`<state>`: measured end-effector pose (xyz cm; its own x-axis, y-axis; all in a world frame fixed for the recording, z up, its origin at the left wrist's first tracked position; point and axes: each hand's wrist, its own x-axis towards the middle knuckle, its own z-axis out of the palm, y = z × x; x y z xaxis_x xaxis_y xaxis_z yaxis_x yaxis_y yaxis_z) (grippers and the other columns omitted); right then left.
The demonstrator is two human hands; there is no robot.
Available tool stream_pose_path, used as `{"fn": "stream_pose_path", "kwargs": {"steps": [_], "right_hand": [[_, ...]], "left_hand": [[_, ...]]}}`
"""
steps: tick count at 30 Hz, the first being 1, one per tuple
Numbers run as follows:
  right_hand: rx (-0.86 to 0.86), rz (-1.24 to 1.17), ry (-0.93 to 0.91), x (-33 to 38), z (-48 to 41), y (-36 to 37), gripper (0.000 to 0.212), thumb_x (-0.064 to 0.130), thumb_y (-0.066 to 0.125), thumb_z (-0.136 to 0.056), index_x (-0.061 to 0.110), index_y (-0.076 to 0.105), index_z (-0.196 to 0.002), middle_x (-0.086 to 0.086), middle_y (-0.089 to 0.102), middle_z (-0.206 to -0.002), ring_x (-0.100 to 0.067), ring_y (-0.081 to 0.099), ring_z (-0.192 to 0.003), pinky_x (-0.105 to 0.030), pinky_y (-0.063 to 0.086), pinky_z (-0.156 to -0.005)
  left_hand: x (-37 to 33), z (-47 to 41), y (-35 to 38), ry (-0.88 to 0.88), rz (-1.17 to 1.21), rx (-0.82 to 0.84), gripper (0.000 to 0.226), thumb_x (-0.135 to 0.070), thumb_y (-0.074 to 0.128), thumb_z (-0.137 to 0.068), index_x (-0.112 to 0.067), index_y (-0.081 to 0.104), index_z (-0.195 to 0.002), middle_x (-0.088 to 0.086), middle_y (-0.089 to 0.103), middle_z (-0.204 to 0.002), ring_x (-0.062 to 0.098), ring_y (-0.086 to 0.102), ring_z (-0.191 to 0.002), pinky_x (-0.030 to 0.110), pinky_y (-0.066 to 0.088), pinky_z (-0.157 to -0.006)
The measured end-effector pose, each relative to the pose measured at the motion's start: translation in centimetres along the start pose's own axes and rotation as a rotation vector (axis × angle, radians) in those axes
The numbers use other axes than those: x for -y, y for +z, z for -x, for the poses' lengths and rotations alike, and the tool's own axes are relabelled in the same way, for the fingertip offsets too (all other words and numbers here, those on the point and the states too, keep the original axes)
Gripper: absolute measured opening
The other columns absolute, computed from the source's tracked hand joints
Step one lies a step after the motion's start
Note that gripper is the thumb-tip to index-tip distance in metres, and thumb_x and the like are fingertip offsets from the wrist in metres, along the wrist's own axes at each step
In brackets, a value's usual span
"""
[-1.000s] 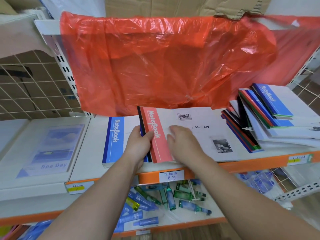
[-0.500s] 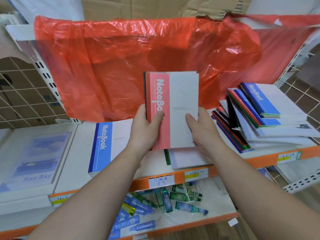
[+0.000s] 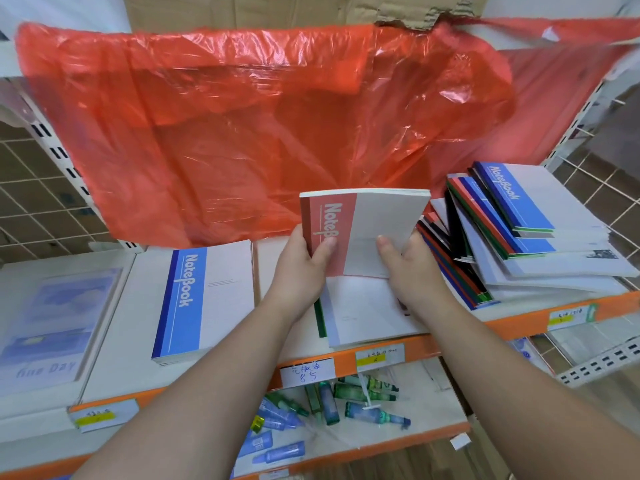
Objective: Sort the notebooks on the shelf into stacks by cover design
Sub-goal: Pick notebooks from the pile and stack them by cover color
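**Red-banded notebook held up in both hands above the middle of the shelf**

Head view. In the centre of the frame, the red-banded notebook (image 3: 367, 230) is lifted off the shelf and tilted back, its cover facing the camera, with the red strip and white "NoteBook" lettering on its left side. The left hand (image 3: 301, 268) grips its left edge, thumb laid across the red strip and fingers hidden behind. The right hand (image 3: 412, 268) holds the lower right part, thumb pressed on the pale cover and the other fingers out of sight behind it. Whether further notebooks sit behind this one cannot be told.

Directly below the hands, a pale notebook with a green spine (image 3: 367, 310) lies flat near the orange front edge of the shelf (image 3: 512, 323). Left of centre, a tidy stack of blue-banded notebooks (image 3: 204, 299) lies flat, well apart from the lifted one. At the right of the frame, a loose, slanting pile of notebooks (image 3: 540, 244) shows red, green, black and blue spines, with a blue-banded one on top; its left edge is just beside the right hand.

At the far left lies a pale blue book lettered "Day" (image 3: 52, 327). A red plastic sheet (image 3: 259, 126) hangs across the upper half of the frame, with brown cardboard (image 3: 277, 8) above it. In the lower centre, on the shelf below, lie scattered small green and blue bottles (image 3: 329, 407), under a handwritten price tag (image 3: 306, 372).
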<state>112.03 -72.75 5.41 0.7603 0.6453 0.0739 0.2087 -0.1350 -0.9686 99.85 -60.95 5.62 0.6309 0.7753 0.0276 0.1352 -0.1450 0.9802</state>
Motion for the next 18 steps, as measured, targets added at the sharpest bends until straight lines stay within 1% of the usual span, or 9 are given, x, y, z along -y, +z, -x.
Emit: {"fn": "stream_pose_path", "kwargs": {"steps": [2, 4, 7, 9, 11, 14, 16, 17, 18], "right_hand": [[0.04, 0.036, 0.019, -0.5, 0.0, 0.1, 0.027, 0.027, 0.051, -0.099, 0.024, 0.052, -0.127, 0.016, 0.065, -0.11, 0.005, 0.059, -0.099, -0.016, 0.046, -0.079], [0.062, 0.061, 0.03, -0.9, 0.0, 0.2, 0.025, 0.027, 0.05, -0.1, 0.026, 0.052, -0.125, 0.018, 0.064, -0.109, 0.005, 0.058, -0.1, -0.015, 0.045, -0.078], [0.059, 0.072, 0.025, -0.8, -0.3, 0.0, 0.023, 0.026, 0.049, -0.1, 0.026, 0.053, -0.123, 0.017, 0.064, -0.108, 0.006, 0.058, -0.098, -0.014, 0.045, -0.077], [0.05, 0.075, 0.011, -0.3, -0.3, 0.1, 0.025, 0.026, 0.049, -0.1, 0.024, 0.053, -0.124, 0.016, 0.064, -0.11, 0.008, 0.058, -0.098, -0.01, 0.045, -0.075], [0.037, 0.045, -0.004, 0.6, -0.3, 0.6, 0.022, 0.024, 0.05, -0.1, 0.024, 0.053, -0.121, 0.016, 0.064, -0.108, 0.012, 0.057, -0.094, -0.001, 0.042, -0.067], [0.072, 0.009, -0.012, 2.3, -0.5, 2.9, 0.018, 0.023, 0.052, -0.099, 0.024, 0.054, -0.117, 0.016, 0.064, -0.106, 0.009, 0.058, -0.094, 0.002, 0.041, -0.065], [0.134, 0.017, -0.015, 3.4, -0.4, 5.4, 0.02, 0.023, 0.053, -0.098, 0.023, 0.056, -0.118, 0.015, 0.065, -0.108, 0.003, 0.06, -0.096, 0.0, 0.042, -0.066], [0.169, 0.025, 0.002, 3.5, -0.4, 6.9, 0.022, 0.025, 0.052, -0.098, 0.023, 0.056, -0.119, 0.013, 0.065, -0.109, 0.0, 0.061, -0.096, -0.004, 0.045, -0.069], [0.204, 0.02, 0.04, 3.6, -0.2, 8.3, 0.023, 0.025, 0.052, -0.097, 0.025, 0.055, -0.12, 0.011, 0.066, -0.11, -0.004, 0.063, -0.096, -0.012, 0.05, -0.074]], "left_hand": [[0.6, 0.0, 0.1, -0.023, -0.014, 0.009, 0.029, -0.026, 0.054, -0.1, -0.028, 0.055, -0.129, -0.014, 0.067, -0.119, 0.006, 0.062, -0.11, 0.036, 0.05, -0.1], [0.9, 0.0, 0.1, -0.034, -0.026, 0.016, 0.029, -0.027, 0.053, -0.1, -0.029, 0.055, -0.129, -0.014, 0.066, -0.12, 0.006, 0.062, -0.11, 0.035, 0.05, -0.1], [0.6, -0.1, 0.2, -0.038, -0.025, 0.03, 0.032, -0.028, 0.052, -0.101, -0.027, 0.052, -0.133, -0.014, 0.065, -0.122, 0.005, 0.062, -0.11, 0.028, 0.05, -0.096], [0.0, 0.1, 0.0, -0.031, -0.036, 0.015, 0.032, -0.029, 0.051, -0.101, -0.024, 0.052, -0.133, -0.013, 0.065, -0.12, 0.002, 0.062, -0.108, 0.017, 0.049, -0.086], [-0.7, 0.2, -0.7, -0.01, -0.067, -0.041, 0.029, -0.029, 0.052, -0.101, -0.02, 0.053, -0.128, -0.012, 0.065, -0.116, 0.002, 0.062, -0.104, 0.013, 0.046, -0.077], [-1.3, 0.6, -3.2, 0.023, -0.158, -0.19, 0.018, -0.03, 0.054, -0.099, -0.018, 0.048, -0.112, -0.01, 0.061, -0.103, 0.011, 0.059, -0.096, 0.022, 0.039, -0.073], [-1.1, 1.1, -5.5, 0.008, -0.177, -0.285, 0.021, -0.029, 0.055, -0.099, -0.017, 0.043, -0.112, -0.009, 0.058, -0.098, 0.014, 0.057, -0.094, 0.025, 0.038, -0.074], [-0.9, 1.4, -6.8, -0.013, -0.181, -0.323, 0.022, -0.029, 0.055, -0.099, -0.017, 0.042, -0.113, -0.007, 0.058, -0.099, 0.016, 0.058, -0.094, 0.026, 0.038, -0.075], [-0.5, 1.8, -8.0, -0.041, -0.191, -0.358, 0.023, -0.029, 0.054, -0.099, -0.016, 0.043, -0.114, -0.005, 0.058, -0.1, 0.017, 0.057, -0.095, 0.026, 0.037, -0.074]]}}
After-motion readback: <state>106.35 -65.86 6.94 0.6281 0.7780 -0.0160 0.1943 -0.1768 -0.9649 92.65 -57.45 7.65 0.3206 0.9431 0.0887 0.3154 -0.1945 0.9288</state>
